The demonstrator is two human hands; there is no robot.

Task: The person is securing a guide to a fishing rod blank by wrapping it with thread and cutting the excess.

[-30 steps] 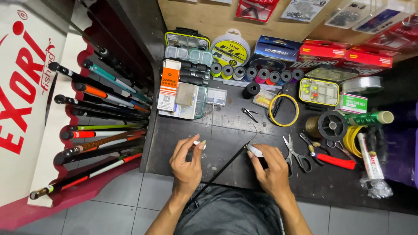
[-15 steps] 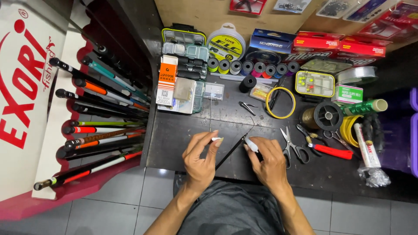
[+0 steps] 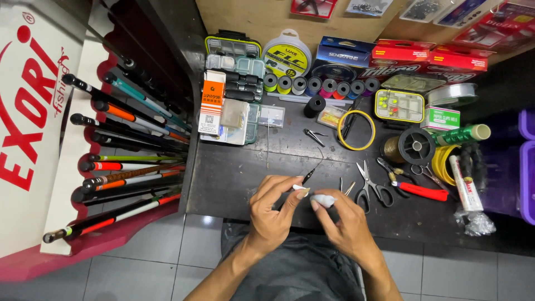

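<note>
My left hand (image 3: 273, 214) is curled, thumb and forefinger pinching the butt of a thin black rod tip (image 3: 308, 175) that slants up over the matte black tabletop (image 3: 234, 178). My right hand (image 3: 348, 226) is half closed, fingertips nipping a small white, soft-looking piece (image 3: 323, 199) just beside the left thumb. Steel scissors (image 3: 370, 187) and red-handled pliers (image 3: 415, 188) lie near on the right. Half a second ago my hands were further apart; now the fingertips almost meet.
</note>
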